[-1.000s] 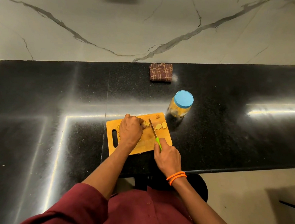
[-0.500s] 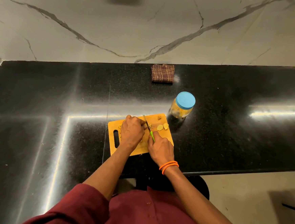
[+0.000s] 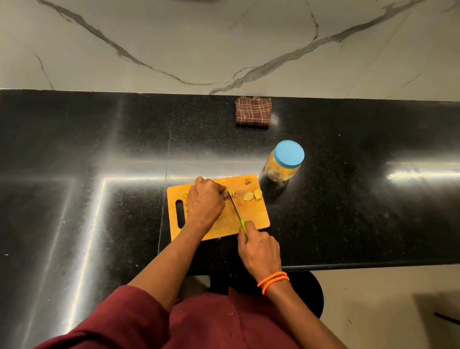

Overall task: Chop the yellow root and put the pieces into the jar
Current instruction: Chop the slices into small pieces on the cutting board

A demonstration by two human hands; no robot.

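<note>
A wooden cutting board (image 3: 255,217) lies on the black counter. My left hand (image 3: 204,201) presses the yellow root (image 3: 230,193) down on the board; most of the root is hidden under my fingers. My right hand (image 3: 258,249) grips the green handle of a small knife (image 3: 236,206), whose blade tip rests at the root's exposed end. Two cut yellow slices (image 3: 252,195) lie to the right of the blade. A clear jar (image 3: 283,163) with a blue lid on stands just beyond the board's far right corner, with yellow pieces inside.
A folded brown checked cloth (image 3: 253,111) lies near the marble wall behind the jar. The counter's front edge (image 3: 381,264) runs just below my right hand. A black stool seat (image 3: 310,291) shows under the counter.
My right hand drew the knife back toward me and to the right after pushing forward half a second ago. My left hand stays on the root.
</note>
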